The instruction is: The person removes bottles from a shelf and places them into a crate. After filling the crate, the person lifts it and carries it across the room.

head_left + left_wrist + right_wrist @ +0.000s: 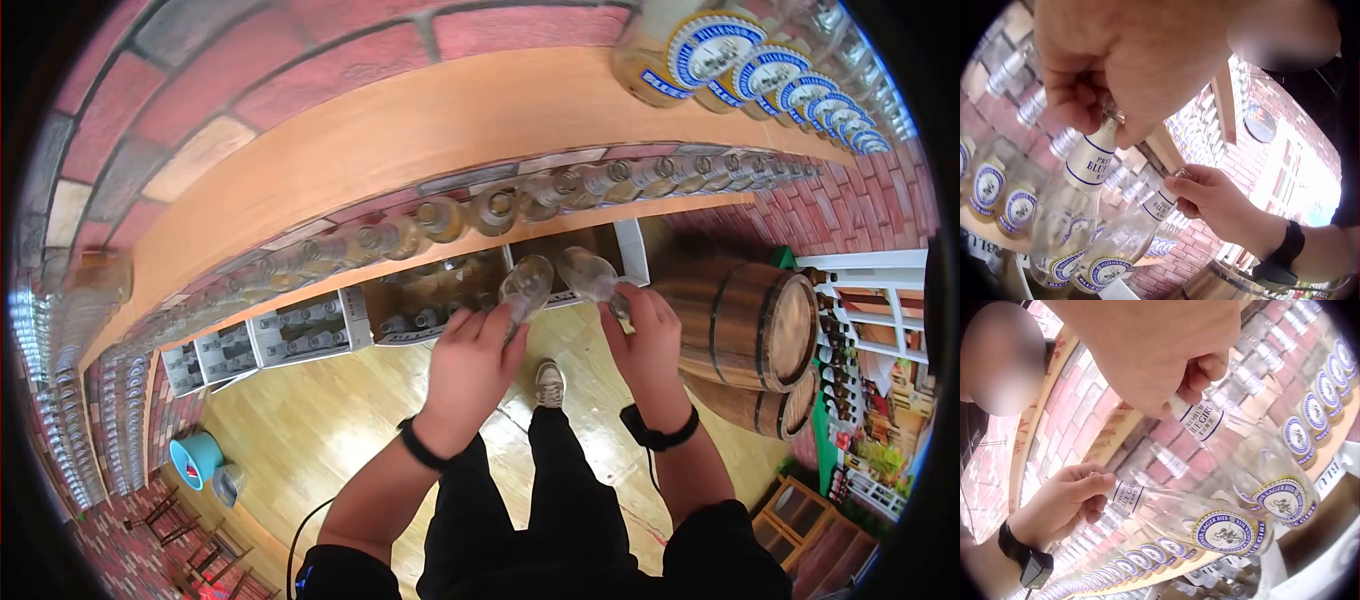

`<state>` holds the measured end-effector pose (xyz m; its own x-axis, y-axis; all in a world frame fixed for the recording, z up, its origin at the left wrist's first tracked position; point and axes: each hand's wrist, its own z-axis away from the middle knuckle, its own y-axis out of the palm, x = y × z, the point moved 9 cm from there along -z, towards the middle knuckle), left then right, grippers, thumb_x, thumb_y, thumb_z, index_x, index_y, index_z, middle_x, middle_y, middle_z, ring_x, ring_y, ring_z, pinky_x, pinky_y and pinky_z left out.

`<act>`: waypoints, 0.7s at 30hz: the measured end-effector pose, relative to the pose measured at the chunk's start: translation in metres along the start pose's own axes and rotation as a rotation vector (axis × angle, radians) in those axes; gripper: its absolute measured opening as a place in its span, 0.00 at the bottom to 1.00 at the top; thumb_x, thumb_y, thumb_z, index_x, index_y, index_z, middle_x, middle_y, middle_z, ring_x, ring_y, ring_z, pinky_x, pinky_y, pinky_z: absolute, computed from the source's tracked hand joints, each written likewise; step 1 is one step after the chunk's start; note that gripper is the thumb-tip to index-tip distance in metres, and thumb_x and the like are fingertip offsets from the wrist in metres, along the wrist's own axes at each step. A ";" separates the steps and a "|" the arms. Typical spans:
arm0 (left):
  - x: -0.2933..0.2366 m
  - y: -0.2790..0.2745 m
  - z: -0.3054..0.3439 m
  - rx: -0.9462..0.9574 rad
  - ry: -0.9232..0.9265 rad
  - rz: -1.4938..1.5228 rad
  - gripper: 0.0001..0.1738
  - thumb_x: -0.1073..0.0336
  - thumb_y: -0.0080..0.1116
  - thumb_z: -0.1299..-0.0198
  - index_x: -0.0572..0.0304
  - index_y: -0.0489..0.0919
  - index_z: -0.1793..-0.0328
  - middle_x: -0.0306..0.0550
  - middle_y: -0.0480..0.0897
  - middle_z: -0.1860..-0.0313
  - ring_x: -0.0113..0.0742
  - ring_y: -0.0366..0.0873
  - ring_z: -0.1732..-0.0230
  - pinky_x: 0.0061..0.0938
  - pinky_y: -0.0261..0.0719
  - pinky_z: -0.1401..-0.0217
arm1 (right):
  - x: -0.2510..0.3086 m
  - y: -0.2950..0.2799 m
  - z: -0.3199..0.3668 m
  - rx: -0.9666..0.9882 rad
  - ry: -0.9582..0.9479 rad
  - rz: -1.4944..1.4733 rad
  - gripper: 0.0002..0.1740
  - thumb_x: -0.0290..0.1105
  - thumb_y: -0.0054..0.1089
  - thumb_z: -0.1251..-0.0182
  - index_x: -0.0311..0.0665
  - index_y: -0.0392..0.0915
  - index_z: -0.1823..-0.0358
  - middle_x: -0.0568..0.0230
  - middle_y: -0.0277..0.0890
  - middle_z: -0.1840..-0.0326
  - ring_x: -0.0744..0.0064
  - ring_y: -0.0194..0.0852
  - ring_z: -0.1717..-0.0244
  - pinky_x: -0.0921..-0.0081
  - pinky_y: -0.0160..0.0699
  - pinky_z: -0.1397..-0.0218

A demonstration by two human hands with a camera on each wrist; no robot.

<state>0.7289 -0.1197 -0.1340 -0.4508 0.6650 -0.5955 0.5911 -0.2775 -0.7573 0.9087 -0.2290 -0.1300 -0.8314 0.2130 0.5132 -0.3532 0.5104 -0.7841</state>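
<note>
My left hand (465, 365) pinches a clear glass beer bottle (527, 283) by its neck. By the neck too, my right hand (645, 340) grips a second glass bottle (588, 272). Both bottles look empty and tilt, bases pointing away from me, over cardboard boxes below the shelf. In the left wrist view, a white neck label (1091, 159) and a round blue-and-white body label (1110, 272) show. Their lower bodies overlap in the right wrist view, where the right-hand bottle (1266, 469) lies beyond the left-hand bottle (1204, 519).
A white box (630, 250) stands under the bottles, beside a box (410, 340) holding several bottles. Rows of bottles (440, 218) line the wooden shelves (500, 95). Wooden barrels (735, 320) stand at the right. A blue bucket (196, 458) sits on the floor at left.
</note>
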 end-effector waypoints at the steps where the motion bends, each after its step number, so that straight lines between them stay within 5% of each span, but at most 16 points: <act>1: 0.002 -0.025 0.007 -0.035 -0.014 0.005 0.15 0.69 0.74 0.44 0.60 0.84 0.52 0.50 0.85 0.67 0.51 0.81 0.65 0.40 0.81 0.61 | 0.014 -0.005 0.000 0.002 -0.008 -0.005 0.16 0.27 0.74 0.39 0.33 0.79 0.52 0.55 0.81 0.66 0.50 0.80 0.65 0.58 0.79 0.62; 9: 0.074 -0.114 0.063 -0.078 -0.210 -0.040 0.14 0.69 0.73 0.42 0.64 0.84 0.51 0.48 0.81 0.73 0.48 0.78 0.68 0.39 0.78 0.63 | 0.107 0.028 -0.003 0.045 -0.073 -0.127 0.16 0.25 0.75 0.42 0.31 0.79 0.54 0.53 0.80 0.68 0.49 0.78 0.68 0.60 0.78 0.64; 21: 0.183 -0.110 0.090 -0.085 -0.248 -0.141 0.14 0.68 0.72 0.41 0.64 0.83 0.50 0.54 0.85 0.67 0.55 0.80 0.62 0.44 0.80 0.55 | 0.157 0.160 -0.018 0.166 -0.229 -0.247 0.16 0.30 0.73 0.37 0.33 0.79 0.52 0.52 0.82 0.63 0.48 0.81 0.63 0.56 0.81 0.60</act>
<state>0.5213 -0.0297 -0.1842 -0.6760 0.4998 -0.5415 0.5604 -0.1285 -0.8182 0.7293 -0.0990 -0.1688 -0.7800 -0.1016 0.6175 -0.6046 0.3772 -0.7016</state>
